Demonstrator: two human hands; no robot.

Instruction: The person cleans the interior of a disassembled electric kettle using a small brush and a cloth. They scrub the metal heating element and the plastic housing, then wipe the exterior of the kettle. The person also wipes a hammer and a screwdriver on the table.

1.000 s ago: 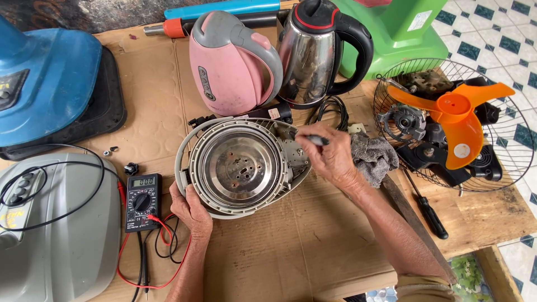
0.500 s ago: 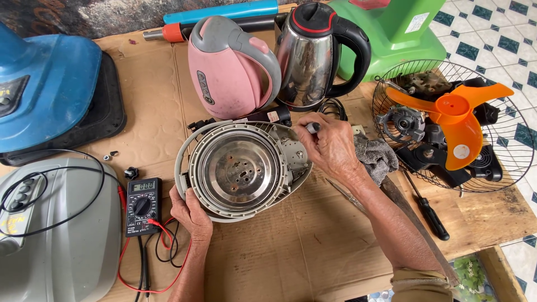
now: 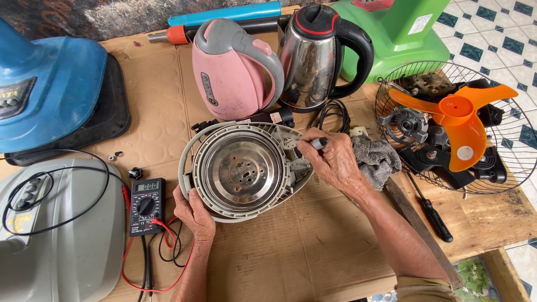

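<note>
Upturned kettle base mid-counter, left hand gripping its near rim, right hand closed on a screwdriver at its right side

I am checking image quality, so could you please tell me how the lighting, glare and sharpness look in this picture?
Head view: even daylight, soft shadows; bright reflections on the steel kettle and the metal plate of the opened appliance base; right hand and left hand sharp, no motion blur; slight wide-angle bending at the edges.

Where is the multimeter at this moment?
In the head view the multimeter lies on the cardboard at lower left, between the grey appliance and the left hand, its red and black leads trailing below.
</note>
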